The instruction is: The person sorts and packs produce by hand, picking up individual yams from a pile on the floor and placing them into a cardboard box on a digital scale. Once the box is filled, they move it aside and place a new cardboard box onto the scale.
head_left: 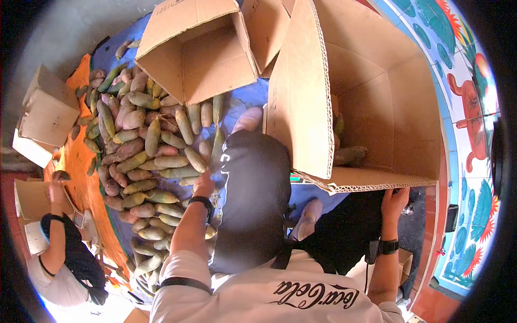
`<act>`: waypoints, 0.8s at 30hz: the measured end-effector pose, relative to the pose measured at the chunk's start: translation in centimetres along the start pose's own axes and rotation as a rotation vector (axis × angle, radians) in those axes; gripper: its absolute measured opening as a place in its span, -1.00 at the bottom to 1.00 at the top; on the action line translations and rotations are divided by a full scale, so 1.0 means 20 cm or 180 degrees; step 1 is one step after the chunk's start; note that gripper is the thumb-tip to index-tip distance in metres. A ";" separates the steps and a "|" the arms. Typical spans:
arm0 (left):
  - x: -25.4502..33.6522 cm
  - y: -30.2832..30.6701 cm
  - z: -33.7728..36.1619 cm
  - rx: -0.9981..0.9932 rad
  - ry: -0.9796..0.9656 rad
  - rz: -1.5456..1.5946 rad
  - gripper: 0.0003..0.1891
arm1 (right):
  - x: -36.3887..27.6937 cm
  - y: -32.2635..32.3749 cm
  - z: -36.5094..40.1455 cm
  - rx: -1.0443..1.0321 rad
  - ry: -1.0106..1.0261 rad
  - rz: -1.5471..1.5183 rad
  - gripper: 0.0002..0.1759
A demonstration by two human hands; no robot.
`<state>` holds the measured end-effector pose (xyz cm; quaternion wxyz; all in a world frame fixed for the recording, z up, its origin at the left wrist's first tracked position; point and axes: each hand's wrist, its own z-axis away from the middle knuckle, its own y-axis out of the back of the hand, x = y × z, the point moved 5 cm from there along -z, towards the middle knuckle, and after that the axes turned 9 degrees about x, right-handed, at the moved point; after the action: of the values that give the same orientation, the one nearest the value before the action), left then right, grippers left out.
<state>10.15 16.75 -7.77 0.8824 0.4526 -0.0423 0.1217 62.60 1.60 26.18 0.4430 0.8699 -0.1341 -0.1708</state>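
My left hand (203, 184) is closed at the edge of a pile of long green and pinkish radishes (152, 137). Its fingers meet the lower end of one greenish radish (195, 159); the grip is partly hidden. On the other side, my right hand (396, 202) is closed at the near edge of a large open cardboard box (385, 181). Inside that box, a few radishes (350, 156) lie in shadow at the left.
Another open cardboard box (194, 16) tips toward the pile at the top. The radishes lie on a blue sheet (245, 97), beside an orange sheet (110, 237). At the left, a co-worker (67, 264) reaches toward boxes (51, 107). A painted tile wall (474, 161) borders the right.
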 end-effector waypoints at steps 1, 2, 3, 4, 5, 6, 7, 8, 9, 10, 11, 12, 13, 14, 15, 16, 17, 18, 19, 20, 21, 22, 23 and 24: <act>0.02 0.02 0.02 -0.0223 -0.0136 -0.0533 -0.59 | 0.00 0.00 0.00 -0.0003 -0.0034 0.0028 -0.58; 0.01 0.01 0.01 -0.0214 -0.0138 -0.0529 -0.59 | 0.00 0.00 0.00 0.0006 -0.0032 0.0026 -0.58; 0.01 0.00 0.00 0.0080 -0.0296 -0.0763 -0.70 | -0.01 0.00 0.00 0.0078 0.0089 0.0062 -0.58; 0.01 0.00 -0.01 0.0376 -0.0453 -0.0997 -0.79 | -0.02 0.01 0.00 0.0149 0.0208 0.0098 -0.58; 0.00 -0.01 -0.02 0.0384 -0.0452 -0.0996 -0.79 | -0.02 0.01 0.00 0.0156 0.0209 0.0094 -0.58; -0.02 -0.02 -0.03 0.0394 -0.0486 -0.1070 -0.81 | -0.03 0.01 -0.01 0.0039 0.0080 -0.0007 -0.58; -0.02 -0.01 -0.03 0.0413 -0.0523 -0.1149 -0.83 | -0.03 0.01 -0.01 -0.0068 -0.0055 -0.0111 -0.58; -0.02 0.00 0.00 0.0434 -0.0528 -0.1161 -0.83 | -0.03 0.02 -0.01 -0.0050 -0.0067 -0.0122 -0.58; -0.03 0.01 0.04 0.0579 -0.0672 -0.1068 -0.84 | -0.04 0.02 -0.01 -0.0090 -0.0113 -0.0190 -0.60; -0.03 0.03 0.07 0.0725 -0.0817 -0.0978 -0.84 | -0.05 0.02 -0.02 -0.0127 -0.0160 -0.0263 -0.62; -0.06 0.05 0.09 0.0833 -0.0841 -0.0626 -0.84 | -0.08 0.02 -0.02 -0.0102 -0.0183 -0.0283 -0.62; -0.09 0.07 0.11 0.0866 -0.0851 -0.0653 -0.84 | -0.12 0.04 -0.03 0.0021 -0.0178 -0.0389 -0.64; -0.11 0.12 0.14 0.1090 -0.1051 -0.0497 -0.84 | -0.15 0.05 -0.04 0.0146 -0.0173 -0.0494 -0.67; -0.15 0.16 0.17 0.1310 -0.1252 -0.0339 -0.83 | -0.14 0.05 -0.04 0.0172 -0.0199 -0.0514 -0.67; -0.28 0.12 0.10 0.1393 -0.0920 0.0869 -0.85 | -0.12 0.04 -0.04 0.0059 -0.0303 -0.0484 -0.69; -0.27 0.20 0.14 0.1423 -0.0939 0.0843 -0.85 | -0.09 0.02 -0.03 -0.0055 -0.0405 -0.0455 -0.71; -0.22 0.36 0.23 0.1649 -0.1151 0.0771 -0.85 | -0.07 0.01 -0.02 0.0062 -0.0274 -0.0303 -0.74; -0.18 0.46 0.30 0.1876 -0.1363 0.0697 -0.84 | -0.07 0.01 -0.03 0.0091 -0.0294 -0.0328 -0.74; -0.21 0.48 0.27 0.1636 -0.0707 0.2387 -0.85 | -0.08 0.01 -0.03 0.0029 -0.0416 -0.0337 -0.75; -0.20 0.53 0.30 0.1668 -0.0734 0.2368 -0.85 | -0.08 0.01 -0.03 -0.0034 -0.0538 -0.0348 -0.75; -0.15 0.63 0.37 0.2551 -0.1488 0.1393 -0.84 | -0.09 0.02 -0.03 0.0107 -0.0442 -0.0366 -0.76; 0.02 0.80 0.57 0.3368 -0.2207 0.0333 -0.84 | -0.08 0.01 -0.03 0.0138 -0.0466 -0.0391 -0.76; 0.13 0.96 0.70 0.2071 -0.0915 0.2025 -0.83 | -0.08 0.00 -0.02 0.0127 -0.0397 -0.0414 -0.76; 0.18 1.04 0.75 0.2098 -0.0944 0.2006 -0.83 | -0.08 0.00 -0.02 0.0118 -0.0326 -0.0435 -0.76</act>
<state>8.90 16.93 18.13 0.5964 0.6859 -0.2620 0.3244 61.31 2.55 26.74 0.4066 0.8751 -0.1000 -0.2424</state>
